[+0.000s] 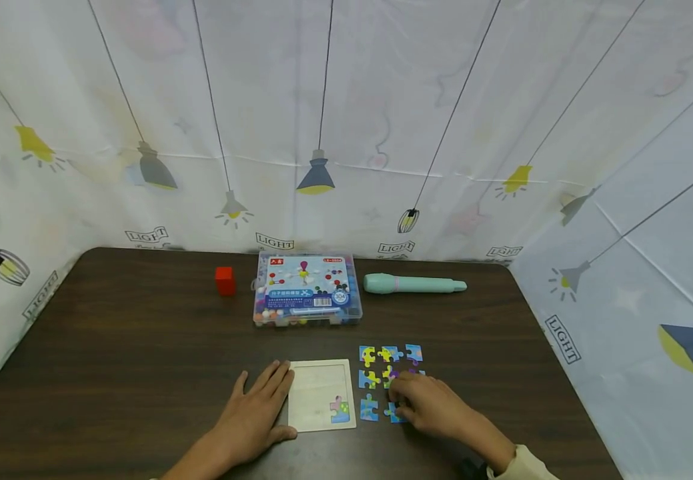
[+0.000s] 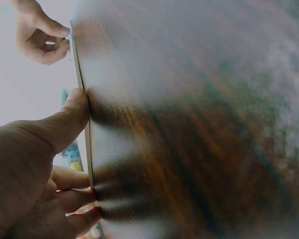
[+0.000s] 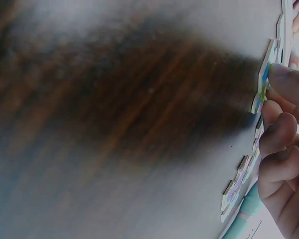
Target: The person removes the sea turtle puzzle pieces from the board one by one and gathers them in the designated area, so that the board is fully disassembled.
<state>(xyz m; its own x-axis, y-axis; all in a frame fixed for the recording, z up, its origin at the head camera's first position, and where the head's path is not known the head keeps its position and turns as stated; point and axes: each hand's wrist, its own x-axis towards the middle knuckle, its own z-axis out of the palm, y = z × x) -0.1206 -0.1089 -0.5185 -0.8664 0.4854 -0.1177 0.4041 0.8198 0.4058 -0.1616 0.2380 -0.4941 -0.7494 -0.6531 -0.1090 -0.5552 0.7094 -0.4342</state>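
Note:
A pale wooden puzzle tray (image 1: pixel 313 390) lies on the table, with a joined patch of pink, green and blue puzzle pieces (image 1: pixel 340 412) in its lower right corner. Along the tray's left edge rests my left hand (image 1: pixel 249 417), its fingers straight and thumb spread at the near corner. To the right of the tray, my right hand (image 1: pixel 433 405) pinches a blue and yellow puzzle piece (image 3: pixel 262 82) between thumb and fingers at the table surface. Loose puzzle pieces (image 1: pixel 369 408) lie around it in rough rows; the hand hides some of them.
Behind the tray sits a clear plastic box (image 1: pixel 307 290) of small coloured parts. A red cube (image 1: pixel 225 281) stands left of the box, and a mint-green microphone-shaped object (image 1: pixel 415 284) lies to its right. A printed curtain (image 1: pixel 358 120) hangs beyond the dark table (image 1: pixel 130 347).

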